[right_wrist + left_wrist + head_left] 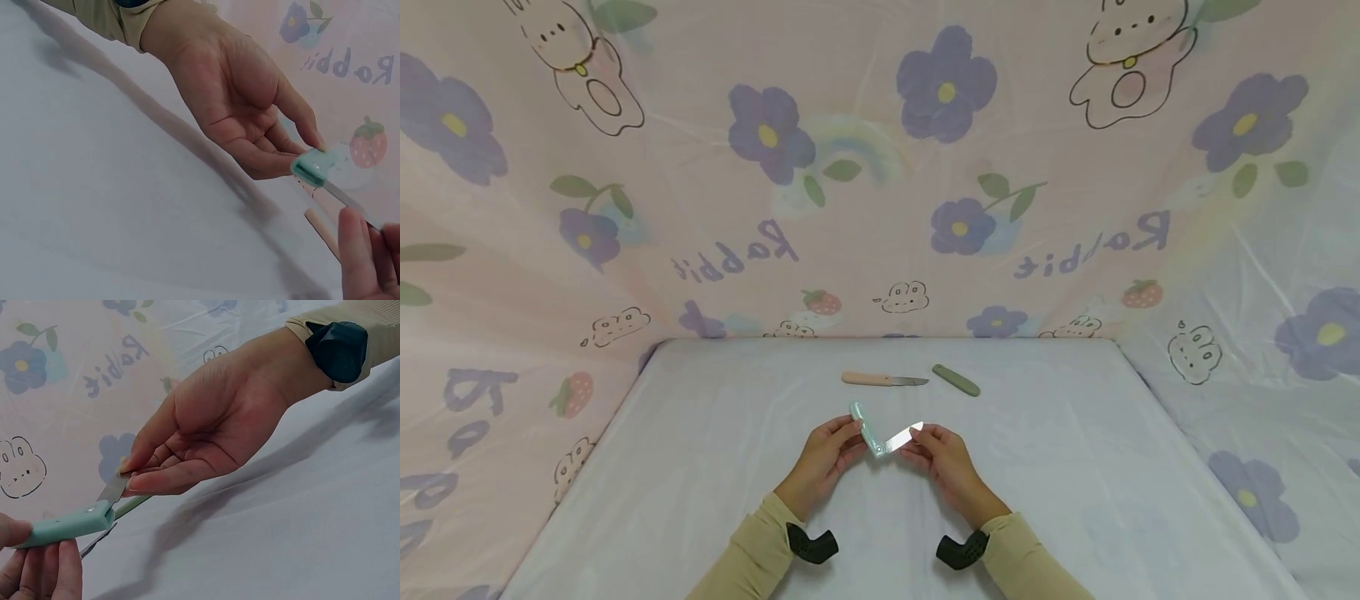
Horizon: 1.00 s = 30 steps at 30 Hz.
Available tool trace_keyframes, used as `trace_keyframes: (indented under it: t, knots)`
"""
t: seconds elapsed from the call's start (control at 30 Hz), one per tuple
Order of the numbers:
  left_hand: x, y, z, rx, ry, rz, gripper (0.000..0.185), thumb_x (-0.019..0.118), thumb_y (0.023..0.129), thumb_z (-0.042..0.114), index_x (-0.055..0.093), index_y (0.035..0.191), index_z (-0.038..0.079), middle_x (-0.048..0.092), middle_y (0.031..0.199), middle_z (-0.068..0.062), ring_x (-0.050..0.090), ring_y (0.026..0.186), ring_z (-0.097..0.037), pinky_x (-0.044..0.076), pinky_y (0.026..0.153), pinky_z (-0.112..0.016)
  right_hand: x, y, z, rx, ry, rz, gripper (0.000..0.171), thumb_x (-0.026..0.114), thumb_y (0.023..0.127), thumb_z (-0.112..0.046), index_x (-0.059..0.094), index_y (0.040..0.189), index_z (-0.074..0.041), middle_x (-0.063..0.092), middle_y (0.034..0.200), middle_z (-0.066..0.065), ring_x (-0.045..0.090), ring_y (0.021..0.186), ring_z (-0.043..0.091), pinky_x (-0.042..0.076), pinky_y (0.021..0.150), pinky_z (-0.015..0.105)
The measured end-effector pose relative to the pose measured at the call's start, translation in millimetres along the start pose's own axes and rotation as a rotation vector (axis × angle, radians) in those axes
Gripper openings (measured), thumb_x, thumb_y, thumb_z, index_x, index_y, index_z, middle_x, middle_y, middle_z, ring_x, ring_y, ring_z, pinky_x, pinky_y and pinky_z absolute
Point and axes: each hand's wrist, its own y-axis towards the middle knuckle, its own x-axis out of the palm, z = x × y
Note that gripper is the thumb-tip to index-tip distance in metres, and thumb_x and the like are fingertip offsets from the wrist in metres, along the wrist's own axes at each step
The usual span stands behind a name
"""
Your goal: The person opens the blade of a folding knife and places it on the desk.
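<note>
A folding knife with a mint-green handle [867,431] is held above the table, its blade [902,437] swung partway out so the two make a V. My left hand [827,458] pinches the handle between thumb and fingers. The blade's tip end is pinched by my right hand [951,467]. In the left wrist view the handle [69,526] lies across the left fingers, and the right hand [212,419] grips the blade. The right wrist view shows the handle's pivot end [310,167] near the left hand [231,94].
Beyond the hands lie a knife with a peach handle [867,378], its blade pointing right, and a closed green folding knife [956,380]. All are on a white-covered table [737,392]. A printed curtain [865,250] rises behind and at both sides.
</note>
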Motion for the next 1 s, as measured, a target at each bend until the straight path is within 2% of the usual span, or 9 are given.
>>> trace_keyframes:
  t: [0.17, 0.43, 0.63, 0.8, 1.0]
  knots:
    - [0.5, -1.3, -0.3, -0.013, -0.04, 0.033, 0.037, 0.06, 0.09, 0.007, 0.047, 0.122, -0.009, 0.06, 0.101, -0.009, 0.061, 0.09, -0.017, 0.052, 0.083, -0.031, 0, 0, 2, 0.016, 0.056, 0.004, 0.026, 0.06, 0.091, -0.008, 0.047, 0.106, 0.008, 0.06, 0.097, 0.019, 0.065, 0.083, 0.021, 0.053, 0.081, 0.036]
    - [5.6, -0.3, -2.5, -0.034, -0.124, 0.074, 0.044, 0.06, 0.091, 0.009, 0.042, 0.127, -0.008, 0.057, 0.102, -0.011, 0.059, 0.092, -0.018, 0.049, 0.089, -0.033, -3, 3, 7, 0.028, 0.196, 0.029, 0.017, 0.056, 0.092, -0.005, 0.046, 0.103, 0.003, 0.059, 0.1, 0.019, 0.065, 0.087, 0.024, 0.051, 0.083, 0.039]
    - [12.1, -0.7, -5.9, -0.017, -0.185, 0.125, 0.046, 0.06, 0.091, 0.009, 0.04, 0.128, -0.01, 0.056, 0.103, -0.012, 0.059, 0.094, -0.019, 0.046, 0.092, -0.037, -2, 2, 7, 0.047, 0.267, 0.061, 0.02, 0.053, 0.093, -0.003, 0.044, 0.109, 0.005, 0.059, 0.098, 0.017, 0.064, 0.09, 0.024, 0.05, 0.086, 0.039]
    - [19.3, 0.2, -8.7, 0.007, -0.206, 0.163, 0.048, 0.059, 0.092, 0.009, 0.037, 0.13, -0.011, 0.054, 0.106, -0.014, 0.059, 0.095, -0.019, 0.047, 0.091, -0.036, -1, 3, 9, 0.046, 0.315, 0.096, 0.016, 0.051, 0.094, -0.002, 0.044, 0.107, 0.004, 0.059, 0.089, 0.011, 0.064, 0.084, 0.019, 0.05, 0.086, 0.038]
    - [25.4, 1.4, -9.5, 0.037, -0.22, 0.222, 0.048, 0.059, 0.091, 0.007, 0.039, 0.129, -0.013, 0.055, 0.104, -0.015, 0.06, 0.09, -0.018, 0.049, 0.087, -0.033, 0, 3, 9, 0.025, 0.357, 0.12, 0.013, 0.05, 0.094, -0.002, 0.044, 0.105, 0.003, 0.059, 0.089, 0.011, 0.064, 0.083, 0.018, 0.05, 0.085, 0.036]
